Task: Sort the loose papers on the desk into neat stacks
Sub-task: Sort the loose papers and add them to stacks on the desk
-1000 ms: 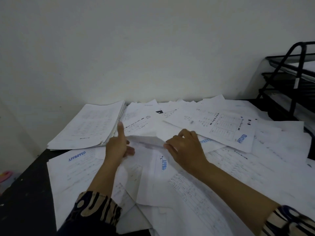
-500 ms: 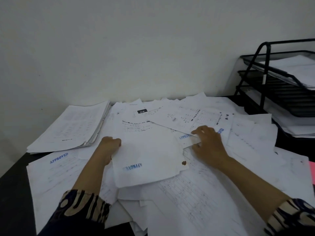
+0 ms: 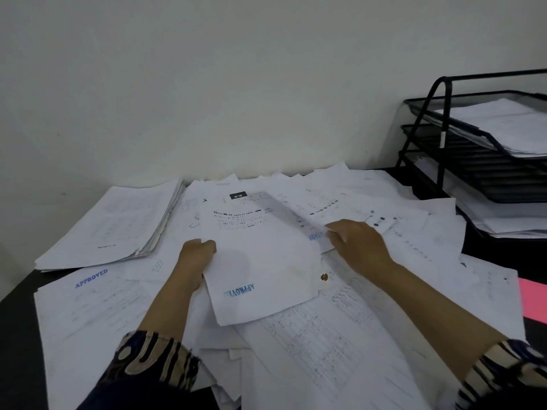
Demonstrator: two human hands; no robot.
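The left hand [image 3: 196, 255] gripped the left edge of a stamped sheet [image 3: 260, 261], fingers curled round it, atop the loose papers [image 3: 340, 335] on the surface. The right hand [image 3: 359, 245] pinched another sheet [image 3: 355, 213] just beside it.

A single wide-angle camera worn on the person's head looks forward and down across the table [image 3: 17, 335], facing a plain pale wall [image 3: 236, 84] that fills the upper half of the view. The lens sits close above the scattered papers [image 3: 340, 335], with both forearms entering from the bottom edge and the left hand [image 3: 196, 255] and right hand [image 3: 359, 247] near mid-frame. A black tiered paper tray [image 3: 438, 143] is cut off by the right edge; a neat stack [image 3: 118, 226] lies at the far left. The straight lines bow slightly toward the borders. There is no second view.
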